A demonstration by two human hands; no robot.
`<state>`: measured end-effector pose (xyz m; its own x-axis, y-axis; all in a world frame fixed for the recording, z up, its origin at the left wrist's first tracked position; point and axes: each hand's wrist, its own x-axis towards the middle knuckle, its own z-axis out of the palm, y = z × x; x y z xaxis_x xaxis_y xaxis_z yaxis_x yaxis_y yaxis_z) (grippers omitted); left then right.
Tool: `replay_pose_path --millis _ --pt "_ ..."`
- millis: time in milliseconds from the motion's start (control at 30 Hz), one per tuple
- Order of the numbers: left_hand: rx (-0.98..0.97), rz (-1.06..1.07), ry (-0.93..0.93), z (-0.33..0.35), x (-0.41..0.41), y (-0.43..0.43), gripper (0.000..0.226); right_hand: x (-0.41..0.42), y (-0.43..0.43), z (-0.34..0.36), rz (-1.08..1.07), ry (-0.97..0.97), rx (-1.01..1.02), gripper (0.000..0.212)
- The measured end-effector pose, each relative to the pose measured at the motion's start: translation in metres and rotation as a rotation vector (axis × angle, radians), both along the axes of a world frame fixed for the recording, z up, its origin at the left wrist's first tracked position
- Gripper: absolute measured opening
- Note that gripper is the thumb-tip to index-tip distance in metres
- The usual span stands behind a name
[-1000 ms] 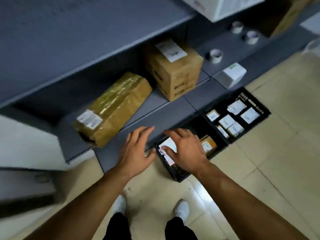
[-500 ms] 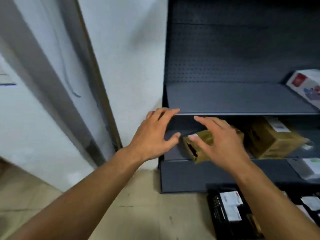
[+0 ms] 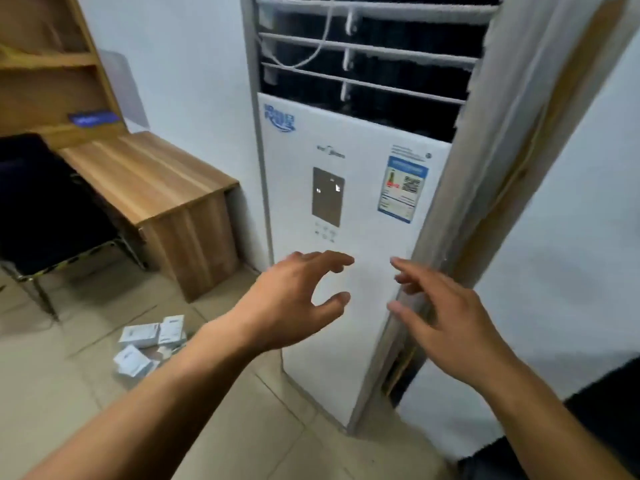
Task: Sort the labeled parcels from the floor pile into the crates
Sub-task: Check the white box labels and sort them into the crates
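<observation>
White parcels [image 3: 149, 344], white air conditioner [image 3: 346, 202], wood-grain desk [image 3: 152, 178].

Even indoor light, soft motion blur, wide-angle edge bending

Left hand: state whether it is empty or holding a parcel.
Empty. The left hand is spread open in the air, nothing between its fingers; the parcels lie on the floor, apart from it.

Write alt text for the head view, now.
The left hand and right hand are held out open and empty in front of a white floor-standing air conditioner. A small pile of white parcels lies on the tiled floor at lower left, near a wooden desk and a black chair.
</observation>
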<state>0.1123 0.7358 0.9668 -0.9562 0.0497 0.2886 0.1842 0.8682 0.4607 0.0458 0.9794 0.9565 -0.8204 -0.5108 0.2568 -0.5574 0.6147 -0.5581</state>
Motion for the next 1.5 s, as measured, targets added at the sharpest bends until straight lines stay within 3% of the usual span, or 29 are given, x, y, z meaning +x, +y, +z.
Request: replay_pose_path --millis 400,700,1133,1500 --pt "0.091 0.577 -0.128 -0.041 0.057 -0.166 0.049 -0.08 -0.244 -0.046 0.598 0.002 0.007 0.068" --pt "0.171 0.897 -0.153 -0.075 0.118 -0.258 0.054 -0.076 -0.395 -0.075 0.901 0.024 0.118 0.065" --pt "0.342 1.05 -0.118 -0.147 0.174 -0.503 0.055 -0.025 -0.644 -0.114 0.94 0.037 0.247 0.06" --pt "0.38 1.031 -0.138 -0.175 0.126 -0.661 0.062 -0.062 -0.791 -0.134 0.836 0.051 0.29 0.059"
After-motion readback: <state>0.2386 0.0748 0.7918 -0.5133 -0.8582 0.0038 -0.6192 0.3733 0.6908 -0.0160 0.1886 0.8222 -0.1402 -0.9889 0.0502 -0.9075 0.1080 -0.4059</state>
